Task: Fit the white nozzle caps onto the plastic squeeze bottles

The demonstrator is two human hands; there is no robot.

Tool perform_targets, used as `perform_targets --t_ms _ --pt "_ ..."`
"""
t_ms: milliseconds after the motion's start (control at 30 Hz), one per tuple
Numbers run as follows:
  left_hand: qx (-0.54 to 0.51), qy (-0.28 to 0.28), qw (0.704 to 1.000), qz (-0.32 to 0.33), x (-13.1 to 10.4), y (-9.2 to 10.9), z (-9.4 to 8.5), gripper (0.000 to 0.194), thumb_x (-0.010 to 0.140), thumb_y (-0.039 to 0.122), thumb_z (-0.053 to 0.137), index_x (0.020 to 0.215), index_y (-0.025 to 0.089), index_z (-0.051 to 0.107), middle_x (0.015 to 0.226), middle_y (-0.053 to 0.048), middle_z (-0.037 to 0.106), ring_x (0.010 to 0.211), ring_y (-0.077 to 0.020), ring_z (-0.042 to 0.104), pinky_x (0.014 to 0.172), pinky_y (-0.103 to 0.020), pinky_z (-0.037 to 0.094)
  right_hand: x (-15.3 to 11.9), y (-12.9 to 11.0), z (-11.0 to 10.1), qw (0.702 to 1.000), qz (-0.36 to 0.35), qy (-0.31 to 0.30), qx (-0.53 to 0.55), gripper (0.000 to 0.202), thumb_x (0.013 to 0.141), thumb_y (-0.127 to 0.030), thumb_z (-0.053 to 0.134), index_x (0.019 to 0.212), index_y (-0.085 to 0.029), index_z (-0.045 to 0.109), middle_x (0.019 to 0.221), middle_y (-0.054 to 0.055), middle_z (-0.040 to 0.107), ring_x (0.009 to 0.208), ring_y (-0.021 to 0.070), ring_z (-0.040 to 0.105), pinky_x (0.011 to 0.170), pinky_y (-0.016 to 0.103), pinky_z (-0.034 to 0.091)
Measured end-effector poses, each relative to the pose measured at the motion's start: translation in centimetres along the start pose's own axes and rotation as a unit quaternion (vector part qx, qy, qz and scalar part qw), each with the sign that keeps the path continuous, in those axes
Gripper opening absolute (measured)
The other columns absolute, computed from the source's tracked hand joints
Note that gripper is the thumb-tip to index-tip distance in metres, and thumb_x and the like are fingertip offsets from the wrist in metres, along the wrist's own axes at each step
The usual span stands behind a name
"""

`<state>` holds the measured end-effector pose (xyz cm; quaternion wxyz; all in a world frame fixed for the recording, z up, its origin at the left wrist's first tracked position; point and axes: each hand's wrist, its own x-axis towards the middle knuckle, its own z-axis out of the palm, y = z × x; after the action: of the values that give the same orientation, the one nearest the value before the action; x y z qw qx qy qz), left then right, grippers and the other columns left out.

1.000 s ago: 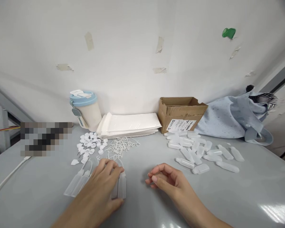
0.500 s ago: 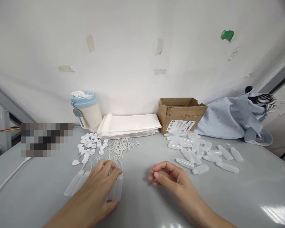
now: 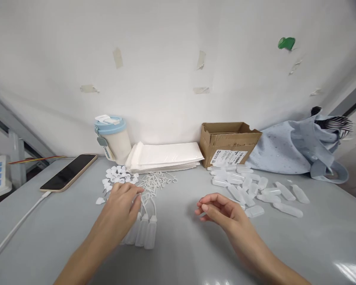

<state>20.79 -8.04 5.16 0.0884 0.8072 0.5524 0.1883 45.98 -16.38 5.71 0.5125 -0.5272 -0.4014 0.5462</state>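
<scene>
My left hand (image 3: 123,204) hovers with bent fingers over the near edge of a pile of small white caps (image 3: 116,174), thumb apart from the index finger, nothing visible between them. Under and beside it lie several translucent plastic bottles with corded tops (image 3: 150,233), partly hidden by my wrist. Behind them is a heap of white looped cords (image 3: 156,183). My right hand (image 3: 224,213) is loosely curled above the table, holding nothing visible. The nearest things to it are loose translucent bottles (image 3: 255,211) scattered on the right.
A stack of white envelopes (image 3: 169,155) lies against the wall, between a blue-lidded cup (image 3: 115,140) and an open cardboard box (image 3: 230,144). A light blue bag (image 3: 284,148) sits at the right. On the left lies a phone (image 3: 69,172) with a white cable (image 3: 17,225).
My left hand has moved away from the corded bottles, forward to the caps, uncovering more of the bottles. My right hand stays loosely curled. The whole view has shifted slightly.
</scene>
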Motion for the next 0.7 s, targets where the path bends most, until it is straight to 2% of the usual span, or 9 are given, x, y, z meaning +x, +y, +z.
perform_targets --t_ms 167,367,467,700 --pt "0.036 0.019 0.999 -0.019 0.3 1.2 0.9 0.033 0.087 0.037 0.042 0.083 0.017 0.069 0.088 -0.009 0.065 0.091 -0.0296 0.05 0.076 -0.04 0.045 0.3 -0.6 -0.7 0.999 -0.022 0.023 -0.008 0.024 0.075 -0.042 0.071 0.081 -0.019 0.065 0.084 0.004 0.065 0.084 0.0208 0.063 0.077 0.033 0.052" --pt "0.063 0.033 0.997 -0.022 0.9 1.5 1.2 0.03 0.084 0.029 0.043 0.072 0.017 0.068 0.08 -0.01 0.066 0.088 -0.0307 0.049 0.078 -0.041 0.043 0.3 -1.0 -1.0 0.999 -0.032 0.037 -0.013 0.024 0.075 -0.042 0.071 0.081 -0.019 0.066 0.085 0.004 0.064 0.083 0.0207 0.062 0.076 0.033 0.052" --pt "0.056 0.038 0.997 -0.026 1.1 1.5 1.4 0.028 0.082 0.027 0.044 0.069 0.019 0.067 0.078 -0.009 0.066 0.086 -0.0291 0.051 0.076 -0.039 0.043 0.2 -1.0 -1.0 0.999 -0.035 0.036 -0.014 0.024 0.076 -0.042 0.071 0.081 -0.019 0.066 0.085 0.005 0.064 0.083 0.0206 0.062 0.076 0.033 0.052" --pt "0.0 0.058 0.997 -0.055 1.5 1.1 1.3 0.027 0.08 0.032 0.047 0.07 0.02 0.068 0.078 -0.006 0.067 0.091 -0.0293 0.053 0.077 -0.037 0.044 0.1 -1.1 -1.2 0.999 -0.036 0.036 -0.019 0.024 0.077 -0.043 0.07 0.083 -0.019 0.065 0.085 0.005 0.064 0.084 0.0205 0.061 0.078 0.034 0.051"
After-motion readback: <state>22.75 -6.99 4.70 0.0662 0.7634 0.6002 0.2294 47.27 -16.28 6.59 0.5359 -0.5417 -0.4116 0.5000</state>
